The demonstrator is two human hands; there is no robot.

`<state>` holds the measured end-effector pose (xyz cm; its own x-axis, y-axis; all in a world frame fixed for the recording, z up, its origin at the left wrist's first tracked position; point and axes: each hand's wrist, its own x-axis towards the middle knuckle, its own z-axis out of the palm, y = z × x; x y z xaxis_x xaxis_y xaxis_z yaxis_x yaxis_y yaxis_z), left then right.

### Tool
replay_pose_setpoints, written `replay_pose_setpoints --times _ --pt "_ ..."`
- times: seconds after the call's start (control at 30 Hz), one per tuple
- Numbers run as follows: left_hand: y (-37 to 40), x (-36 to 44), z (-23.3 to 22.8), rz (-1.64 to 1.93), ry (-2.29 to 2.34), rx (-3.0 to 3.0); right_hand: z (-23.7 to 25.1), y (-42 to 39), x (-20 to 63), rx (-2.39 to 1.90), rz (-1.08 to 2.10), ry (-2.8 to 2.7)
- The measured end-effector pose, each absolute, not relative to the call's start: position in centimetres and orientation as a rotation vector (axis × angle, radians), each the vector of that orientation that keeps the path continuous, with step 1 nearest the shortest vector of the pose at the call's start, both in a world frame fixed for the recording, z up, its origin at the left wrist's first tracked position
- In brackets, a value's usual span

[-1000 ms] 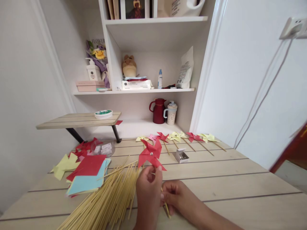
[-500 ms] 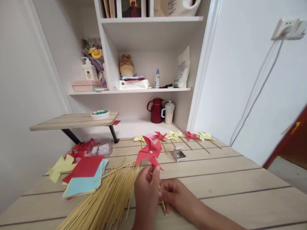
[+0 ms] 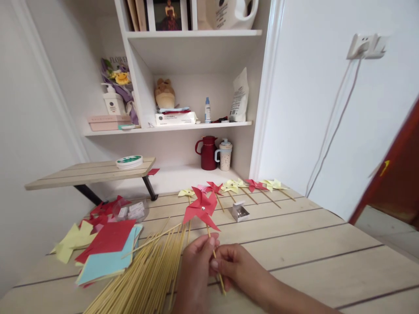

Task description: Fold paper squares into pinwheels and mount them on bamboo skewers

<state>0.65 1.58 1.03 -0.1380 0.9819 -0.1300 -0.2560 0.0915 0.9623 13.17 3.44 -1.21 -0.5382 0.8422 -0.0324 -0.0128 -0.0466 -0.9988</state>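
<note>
A red paper pinwheel with a shiny pin at its centre stands upright on a thin wooden stick. My left hand is closed round the stick a little below the paper blades. Just lower, my right hand pinches the same stick, its end poking out beneath the fingers. Left of my hands lies a large spread of loose bamboo sticks. Behind the pinwheel, a small open box holds little metal pieces too small to make out.
Several finished pinwheels lie along the table's back edge. Red and blue paper sheets, yellow cut paper and a clear tray of small boxes lie at left. A raised wooden shelf stands behind them.
My left hand has slid down the stick from the blades, so more of the stick shows beneath the pinwheel. My right hand keeps its grip. The view has shifted slightly right.
</note>
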Motion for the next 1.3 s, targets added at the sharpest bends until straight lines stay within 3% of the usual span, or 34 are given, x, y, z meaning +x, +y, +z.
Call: replay_pose_setpoints --times 0.93,1.3 --pt "1.7 -0.6 1.2 1.575 1.187 0.574 -0.1 3.3 13.7 -1.071 1.595 -1.554" --pt "2.6 -0.9 1.2 1.56 1.348 0.757 0.2 3.4 13.1 -1.067 1.546 -1.373"
